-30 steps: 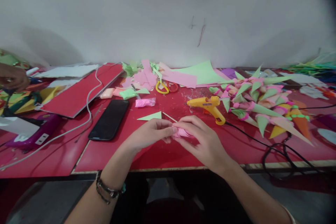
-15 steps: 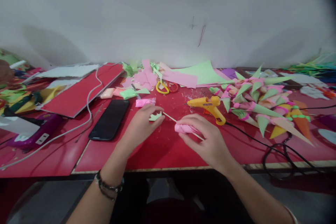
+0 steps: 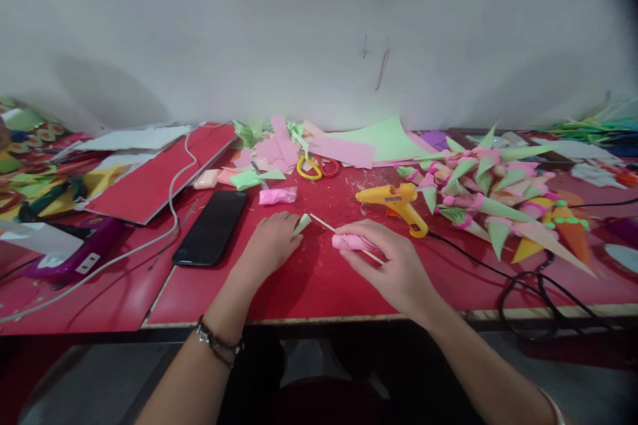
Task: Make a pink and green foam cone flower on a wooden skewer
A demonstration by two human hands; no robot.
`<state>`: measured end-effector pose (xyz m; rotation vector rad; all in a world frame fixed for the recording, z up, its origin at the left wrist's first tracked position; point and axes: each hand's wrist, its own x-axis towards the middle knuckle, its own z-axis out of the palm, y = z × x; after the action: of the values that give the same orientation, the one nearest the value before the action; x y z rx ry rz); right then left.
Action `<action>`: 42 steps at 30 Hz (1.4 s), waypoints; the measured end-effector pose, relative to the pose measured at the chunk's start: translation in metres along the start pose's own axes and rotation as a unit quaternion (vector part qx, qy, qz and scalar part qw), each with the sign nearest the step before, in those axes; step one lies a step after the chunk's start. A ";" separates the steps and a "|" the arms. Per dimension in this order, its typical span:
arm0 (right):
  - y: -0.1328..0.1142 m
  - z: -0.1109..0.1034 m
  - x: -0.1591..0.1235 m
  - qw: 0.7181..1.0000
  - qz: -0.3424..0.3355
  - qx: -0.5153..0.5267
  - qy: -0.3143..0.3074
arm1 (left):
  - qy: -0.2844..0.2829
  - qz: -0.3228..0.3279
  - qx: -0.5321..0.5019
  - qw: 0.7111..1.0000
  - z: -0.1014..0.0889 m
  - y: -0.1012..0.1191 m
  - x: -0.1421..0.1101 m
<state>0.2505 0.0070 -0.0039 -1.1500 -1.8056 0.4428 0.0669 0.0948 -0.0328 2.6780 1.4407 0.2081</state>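
My right hand [image 3: 386,262] is closed around a rolled pink paper flower [image 3: 351,243]. A thin pale stick [image 3: 323,223] runs through the flower, and its bare end points up and left. My left hand [image 3: 269,246] is low over the red table with its fingers closed on a small light-green paper piece [image 3: 302,223], which pokes out past the fingertips near the stick's end. Part of the green piece is hidden by the fingers. Just beyond the right hand a yellow hot glue gun [image 3: 393,198] lies on its side.
A black phone [image 3: 210,229] lies left of my left hand. Behind are scissors [image 3: 309,167], paper scraps [image 3: 279,146] and a pink packet [image 3: 278,195]. Finished paper flowers [image 3: 491,189] are heaped at right, near a black cord [image 3: 503,272]. A white cable [image 3: 172,202] crosses the left side.
My left hand has moved off the stick's end and taken hold of the green paper piece that lay on the table. My right hand holds the pink flower almost still.
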 end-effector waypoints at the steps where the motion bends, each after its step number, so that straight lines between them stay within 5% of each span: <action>1: 0.000 0.000 0.000 1.000 0.003 0.000 0.002 | 0.000 -0.002 0.005 1.000 -0.001 0.002 -0.001; 12: 0.002 -0.001 0.001 0.980 0.118 0.132 0.088 | 0.081 0.092 -0.207 0.971 -0.017 0.032 -0.009; 24: -0.009 -0.001 0.001 0.990 0.090 0.083 0.064 | 0.158 0.105 -0.115 0.975 -0.017 0.048 -0.012; 42: 0.000 0.003 -0.002 0.997 0.013 0.005 0.078 | 0.158 0.098 -0.113 0.976 -0.018 0.046 -0.013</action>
<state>0.2477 0.0058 -0.0065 -1.1706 -1.6529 0.3669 0.0948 0.0583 -0.0096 2.6788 1.1297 0.7952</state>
